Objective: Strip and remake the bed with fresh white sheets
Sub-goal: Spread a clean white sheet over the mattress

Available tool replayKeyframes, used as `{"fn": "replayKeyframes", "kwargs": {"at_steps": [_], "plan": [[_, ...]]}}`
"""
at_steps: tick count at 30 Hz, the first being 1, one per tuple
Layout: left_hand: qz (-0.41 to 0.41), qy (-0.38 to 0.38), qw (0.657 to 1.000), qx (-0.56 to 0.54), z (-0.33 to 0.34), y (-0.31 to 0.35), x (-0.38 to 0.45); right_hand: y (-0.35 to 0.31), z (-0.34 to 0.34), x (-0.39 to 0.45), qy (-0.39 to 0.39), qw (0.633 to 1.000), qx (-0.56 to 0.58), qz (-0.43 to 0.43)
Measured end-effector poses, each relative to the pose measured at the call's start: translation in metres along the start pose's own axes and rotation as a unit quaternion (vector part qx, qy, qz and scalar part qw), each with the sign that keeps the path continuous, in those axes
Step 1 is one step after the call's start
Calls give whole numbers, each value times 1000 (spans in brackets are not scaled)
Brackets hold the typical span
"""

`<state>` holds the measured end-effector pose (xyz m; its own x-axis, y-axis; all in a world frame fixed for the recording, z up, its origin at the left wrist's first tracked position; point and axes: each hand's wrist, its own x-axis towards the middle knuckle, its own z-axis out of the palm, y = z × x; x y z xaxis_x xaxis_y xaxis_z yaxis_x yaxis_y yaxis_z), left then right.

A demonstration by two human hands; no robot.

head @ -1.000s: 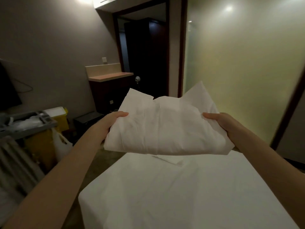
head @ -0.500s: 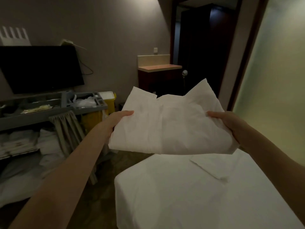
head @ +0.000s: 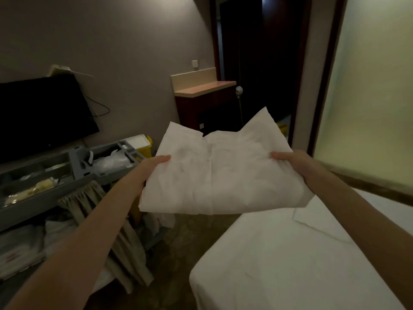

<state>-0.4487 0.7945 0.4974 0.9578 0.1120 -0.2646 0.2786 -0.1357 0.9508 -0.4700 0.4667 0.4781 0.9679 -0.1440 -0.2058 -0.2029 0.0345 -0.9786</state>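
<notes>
Both hands hold a folded white sheet (head: 220,173) up in the air, one at each side edge. The left hand (head: 150,168) has its grip closed on the sheet's left edge, thumb lying flat on the top face and pointing inward, the fingers hidden beneath the cloth. The right hand (head: 292,163) does the same at the right edge, thumb on top, fingers out of sight underneath. The sheet hangs roughly level between them, creased, with two far corners sticking up like points and its near edge drooping slightly.

The sheet is held above the floor just off the bed's (head: 290,265) foot-end left corner, its right part over the bed's edge and not touching it. The bed is covered in a white sheet, and a flat white folded piece (head: 312,218) lies on it near the right forearm.

To the left of the left forearm stands a grey housekeeping cart (head: 73,159), its top tray holding wrapped items, with a beige fabric skirt hanging below and white linen piled on the lower level. A yellow bin (head: 144,147) sits behind the cart. A dark television (head: 42,113) is mounted on the wall above. Further back are a dark cabinet (head: 201,104) with a pale wooden top and an unlit doorway (head: 263,63).
</notes>
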Motion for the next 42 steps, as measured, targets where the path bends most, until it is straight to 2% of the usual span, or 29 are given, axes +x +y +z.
{"fn": "replayKeyframes", "kwargs": {"at_steps": [10, 24, 27, 34, 42], "plan": [[-20, -28, 999, -26, -82, 1, 115, -13, 105, 75, 27, 1000, -9, -8], [-10, -37, 999, -29, -139, 20, 364, -35, 217, 276, 54, 998, -11, -26], [-5, -63, 998, -13, -127, 32, 407, -40, 221, 307, 73, 997, -11, -18], [13, -170, 985, 17, -79, 55, 529, -38, 215, 380, 179, 983, 18, -28], [34, -316, 945, 80, 22, 95, 662, -18, 197, 441, 331, 940, 85, -21]]}}
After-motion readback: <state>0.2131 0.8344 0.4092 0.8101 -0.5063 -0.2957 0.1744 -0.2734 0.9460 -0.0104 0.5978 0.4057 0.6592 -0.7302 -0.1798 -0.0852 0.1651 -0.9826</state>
